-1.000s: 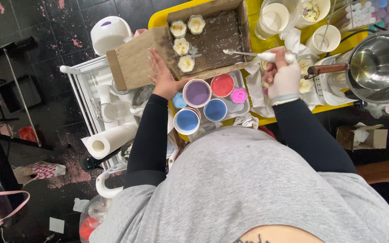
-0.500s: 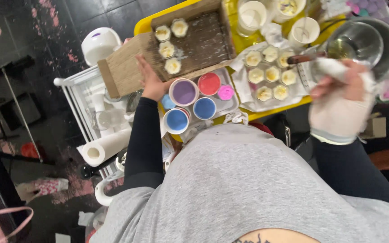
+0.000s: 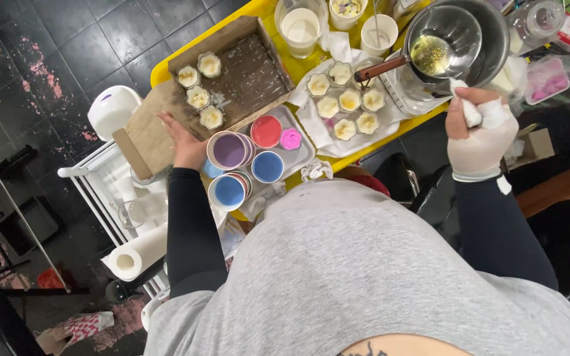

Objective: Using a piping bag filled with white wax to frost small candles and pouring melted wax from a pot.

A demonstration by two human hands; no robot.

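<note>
Looking down past a grey shirt [image 3: 364,264]: black sleeves, dark tiled floor w/ pink scuffs. Paper roll [image 3: 136,254] on a white cart [image 3: 110,178] at the person's left. Left hand [image 3: 183,142] lies flat, fingers apart, on the near end of a wooden tray [image 3: 232,72], holding nothing. Just beside it, paint cups [image 3: 239,165] w/ purple, blue, red, pink on a small tray. Right hand [image 3: 479,132], gloved white, is clamped on a wad of white cloth [image 3: 473,112] at the yellow table [image 3: 285,59] edge, near a steel pan [image 3: 446,39]. Pan has yellowish liquid, brown handle. Btw the hands: flower-shaped moulds [image 3: 348,109] on white paper. Four more moulds in the wooden tray. Far edge: white cups.
</note>
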